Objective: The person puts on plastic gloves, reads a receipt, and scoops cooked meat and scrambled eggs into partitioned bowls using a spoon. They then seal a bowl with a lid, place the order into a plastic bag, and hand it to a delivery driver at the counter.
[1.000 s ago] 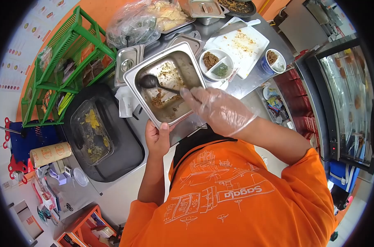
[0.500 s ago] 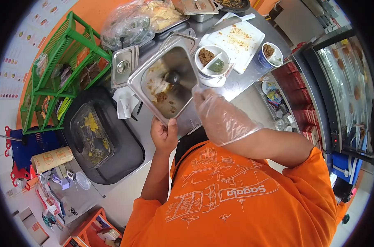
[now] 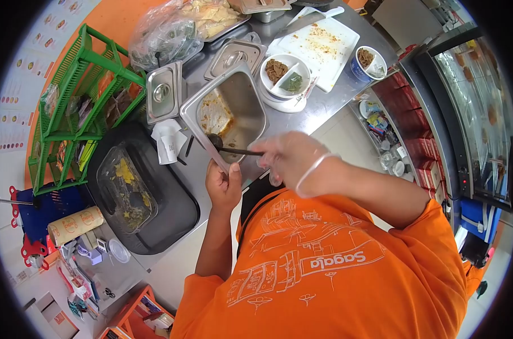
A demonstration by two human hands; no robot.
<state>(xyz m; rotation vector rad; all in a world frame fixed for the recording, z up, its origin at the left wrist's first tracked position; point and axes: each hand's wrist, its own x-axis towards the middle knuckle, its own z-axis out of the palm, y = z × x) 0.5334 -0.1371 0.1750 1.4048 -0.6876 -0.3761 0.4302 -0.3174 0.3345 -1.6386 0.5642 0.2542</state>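
My bare left hand (image 3: 224,183) grips the near corner of a deep steel food pan (image 3: 251,116), which is tilted toward me. Brown food scraps and sauce cling to the pan's inside. My right hand (image 3: 293,161), in a clear plastic glove and blurred by motion, holds the dark handle of a spoon (image 3: 239,151). The spoon's round dark head lies inside the pan near its left wall. Just beyond the pan, a white divided bowl (image 3: 293,69) with brown shredded food and green leaves stands on a white base, perhaps a scale (image 3: 293,105).
A white cutting board (image 3: 330,65) with crumbs carries a large knife (image 3: 304,25). A second filled bowl (image 3: 358,70) stands at the table's right edge. Steel lids (image 3: 163,93), a black tray (image 3: 177,217) and a green rack (image 3: 70,107) are on the left. A glass display case (image 3: 477,124) stands right.
My right hand has moved from the pan's right rim toward me, drawing the spoon across to the pan's near left side. The pan has tilted, and its food scraps have shifted.
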